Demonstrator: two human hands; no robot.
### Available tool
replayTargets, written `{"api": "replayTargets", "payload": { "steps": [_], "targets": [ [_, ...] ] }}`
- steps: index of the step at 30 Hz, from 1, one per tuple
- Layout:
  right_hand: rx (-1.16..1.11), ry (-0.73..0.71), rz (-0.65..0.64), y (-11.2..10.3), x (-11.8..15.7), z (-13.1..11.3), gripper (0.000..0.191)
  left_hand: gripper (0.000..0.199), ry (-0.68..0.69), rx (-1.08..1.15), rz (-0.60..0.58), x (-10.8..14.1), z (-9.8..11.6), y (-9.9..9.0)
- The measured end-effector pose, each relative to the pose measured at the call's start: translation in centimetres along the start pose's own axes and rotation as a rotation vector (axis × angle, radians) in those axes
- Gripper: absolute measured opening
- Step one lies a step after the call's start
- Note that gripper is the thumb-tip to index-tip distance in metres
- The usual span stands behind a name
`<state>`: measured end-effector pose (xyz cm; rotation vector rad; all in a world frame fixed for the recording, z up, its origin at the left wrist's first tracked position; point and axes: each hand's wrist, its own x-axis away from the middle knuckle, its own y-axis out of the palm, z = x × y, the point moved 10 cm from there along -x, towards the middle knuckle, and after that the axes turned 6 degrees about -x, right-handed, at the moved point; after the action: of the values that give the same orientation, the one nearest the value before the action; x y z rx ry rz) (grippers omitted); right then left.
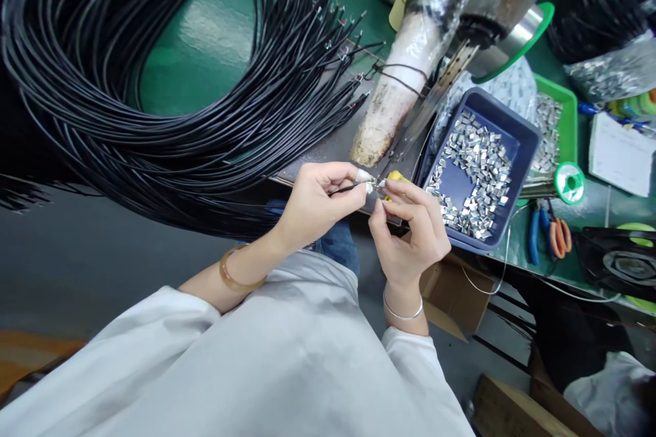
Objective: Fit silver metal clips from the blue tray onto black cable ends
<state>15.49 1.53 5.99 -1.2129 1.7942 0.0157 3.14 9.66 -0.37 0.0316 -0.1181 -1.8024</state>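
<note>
My left hand (328,198) pinches the end of a black cable (344,188) between thumb and forefinger, and white wraps cover those fingertips. Thin stripped wires stick out past the fingertips towards the right. Close against them, my right hand (413,225) has its thumb and fingertips curled together at the wire tips; what lies between them is too small to make out. A yellow piece (394,179) shows just behind the right fingers. To the left lies a big bundle of black cables (205,123), their stripped ends fanned out on the table.
A dark blue tray (525,130) of small metal pieces stands right of my hands, with a green tray (568,116) behind. A wrapped white tube (389,102) and soldering iron (445,82) slant down above. Pliers (536,235), solder spools (568,183) and a notepad (622,153) lie rightward.
</note>
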Motion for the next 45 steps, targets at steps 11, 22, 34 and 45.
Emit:
{"api": "replayTargets", "payload": {
  "steps": [11,22,34,45],
  "targets": [
    [0.044,0.002,0.000,-0.1,-0.2,0.0,0.020,0.008,-0.005,0.003,-0.003,-0.1,0.2,0.1],
    [-0.036,0.047,0.011,-0.4,0.2,0.2,0.016,0.009,-0.016,-0.007,-0.039,0.3,0.1,0.1],
    [0.110,-0.056,-0.018,0.1,0.0,-0.2,0.021,0.008,0.010,-0.061,-0.058,0.0,0.0,0.4],
    [0.130,-0.020,-0.003,-0.2,-0.4,-0.8,0.021,0.009,0.029,-0.075,-0.081,-0.2,0.3,0.5]
  ]
}}
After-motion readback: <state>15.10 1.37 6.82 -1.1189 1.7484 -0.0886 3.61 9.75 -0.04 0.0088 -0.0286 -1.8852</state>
